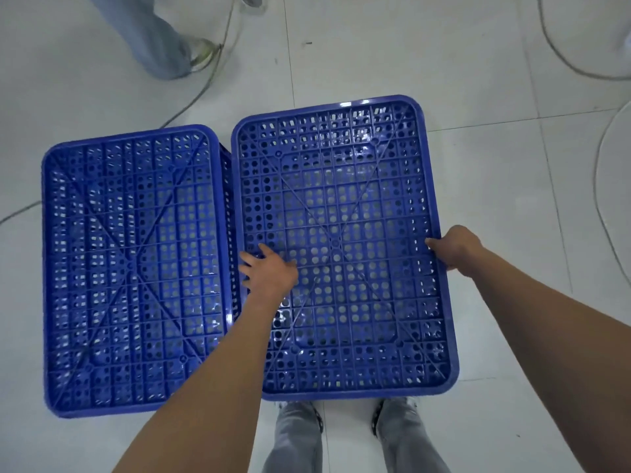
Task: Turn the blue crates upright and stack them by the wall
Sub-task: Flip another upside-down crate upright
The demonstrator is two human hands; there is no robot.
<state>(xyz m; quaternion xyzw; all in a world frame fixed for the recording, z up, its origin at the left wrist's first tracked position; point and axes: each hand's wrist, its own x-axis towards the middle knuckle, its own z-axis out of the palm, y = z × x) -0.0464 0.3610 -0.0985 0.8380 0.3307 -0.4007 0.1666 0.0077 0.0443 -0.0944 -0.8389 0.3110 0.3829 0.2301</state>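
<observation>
Two blue perforated crates lie upside down side by side on the white tiled floor, their ribbed bottoms facing up. The right crate [345, 199] looks closer to me than the left crate [129, 268]. My left hand [266, 271] holds the right crate's left edge, fingers curled down into the gap between the two crates. My right hand [454, 247] grips that same crate's right edge, fingers wrapped over the rim. No wall is in view.
Another person's leg and shoe [201, 52] stand at the top left. Cables [601, 186] trail across the floor on the right, and another cable runs at the upper left. My own feet [392, 414] are just below the right crate.
</observation>
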